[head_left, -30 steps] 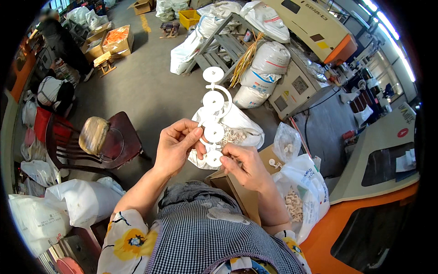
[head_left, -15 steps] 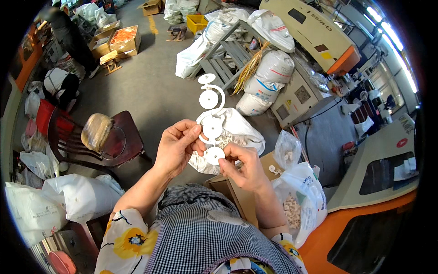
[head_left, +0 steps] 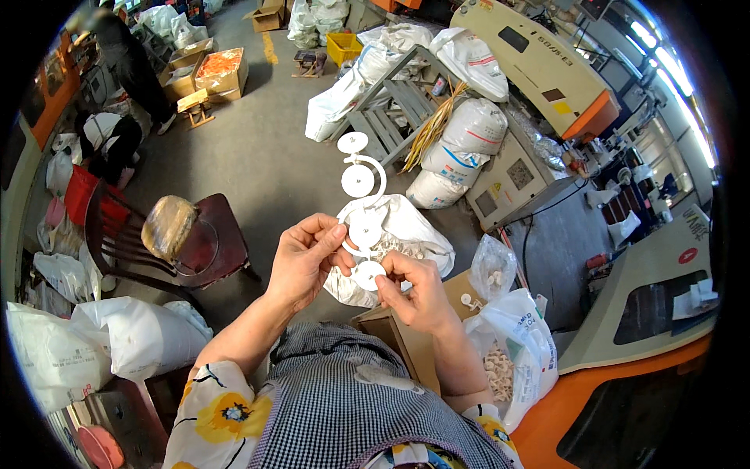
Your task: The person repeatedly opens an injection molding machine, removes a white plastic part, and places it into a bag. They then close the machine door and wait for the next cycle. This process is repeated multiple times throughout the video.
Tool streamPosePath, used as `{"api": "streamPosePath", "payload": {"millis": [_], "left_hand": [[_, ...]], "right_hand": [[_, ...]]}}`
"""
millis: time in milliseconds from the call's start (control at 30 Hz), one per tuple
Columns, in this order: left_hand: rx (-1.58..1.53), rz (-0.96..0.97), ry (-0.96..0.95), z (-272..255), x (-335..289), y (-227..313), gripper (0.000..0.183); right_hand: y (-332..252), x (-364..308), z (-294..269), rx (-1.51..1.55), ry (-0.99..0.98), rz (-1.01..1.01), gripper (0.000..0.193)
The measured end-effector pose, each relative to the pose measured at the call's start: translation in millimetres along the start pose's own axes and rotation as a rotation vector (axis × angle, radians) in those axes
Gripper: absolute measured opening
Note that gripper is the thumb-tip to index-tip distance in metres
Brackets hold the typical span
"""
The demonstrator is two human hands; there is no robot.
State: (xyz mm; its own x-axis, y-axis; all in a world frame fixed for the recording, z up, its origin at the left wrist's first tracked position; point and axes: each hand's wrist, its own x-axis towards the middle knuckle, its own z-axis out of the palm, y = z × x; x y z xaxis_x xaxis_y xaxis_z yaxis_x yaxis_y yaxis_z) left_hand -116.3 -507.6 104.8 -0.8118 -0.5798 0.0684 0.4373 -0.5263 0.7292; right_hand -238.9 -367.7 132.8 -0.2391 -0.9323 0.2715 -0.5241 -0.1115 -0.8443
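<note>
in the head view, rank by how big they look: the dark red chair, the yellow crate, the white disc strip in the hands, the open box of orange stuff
1. dark red chair
2. white disc strip
3. open box of orange stuff
4. yellow crate

The strip is nearest the camera, so its rank is inflated; strip and box look close.

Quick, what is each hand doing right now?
Left hand: closed, pinching the white plastic strip of discs.
Right hand: closed, pinching the strip's lowest disc.
</note>
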Motion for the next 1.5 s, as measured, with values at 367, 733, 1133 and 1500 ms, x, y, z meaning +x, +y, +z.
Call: {"api": "streamPosePath", "payload": {"millis": [367, 733, 1133, 1500], "left_hand": [[0.177, 0.130, -0.107, 5.5, 2.5, -1.9, 0.011], [0.285, 0.127, -0.246, 15.6, -0.2, -9.1, 0.010], [0.414, -0.160, -0.430, 35.0, 15.6, -45.8, 0.010], [0.779, -0.783, -1.328, 95.7, 21.4, -163.2, 0.011]], "right_hand": [[-2.7, -7.3, -16.8, -0.142, 0.106, -0.009, 0.008], [-9.7, 0.4, -11.8, -0.199, 0.298, -0.101, 0.025], [1.3, -87.7, -67.5, -0.312, 0.623, -0.049, 0.038], [6.3, -263.5, -27.4, -0.609, 0.753, 0.385, 0.016]]}}
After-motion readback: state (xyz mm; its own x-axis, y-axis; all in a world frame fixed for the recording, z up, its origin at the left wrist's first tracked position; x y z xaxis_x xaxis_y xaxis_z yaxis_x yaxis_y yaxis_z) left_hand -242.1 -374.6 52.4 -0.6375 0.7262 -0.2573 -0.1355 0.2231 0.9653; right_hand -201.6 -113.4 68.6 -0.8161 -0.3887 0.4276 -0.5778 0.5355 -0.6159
